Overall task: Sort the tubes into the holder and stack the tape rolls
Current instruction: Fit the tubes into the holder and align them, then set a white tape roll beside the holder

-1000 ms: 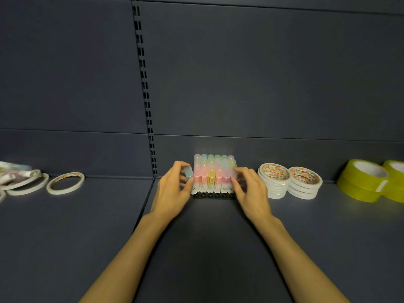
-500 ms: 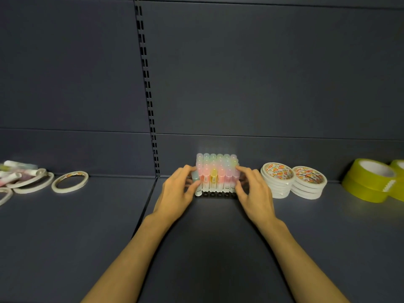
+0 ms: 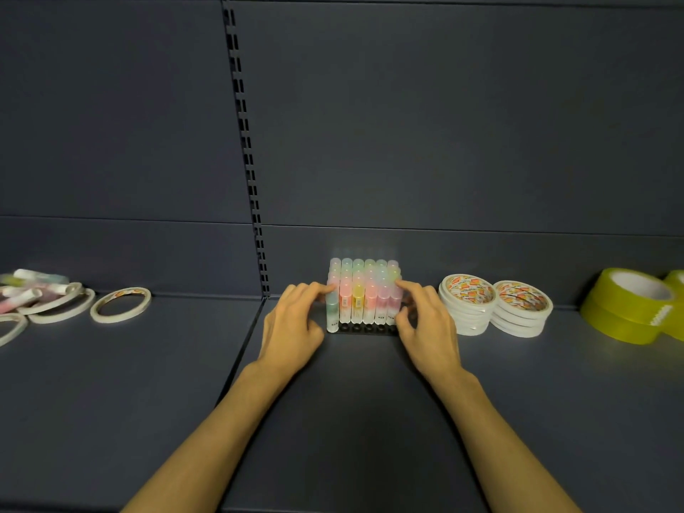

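Tubes (image 3: 364,294) upright, filling black holder (image 3: 362,329)

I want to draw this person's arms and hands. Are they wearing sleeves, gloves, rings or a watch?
No, draw them bare. The left hand and the right hand have no gloves, and no rings show on the fingers. Both forearms are uncovered all the way to the bottom of the picture, with no sleeves, watch or bracelet at the wrists. The arms are long and slim.
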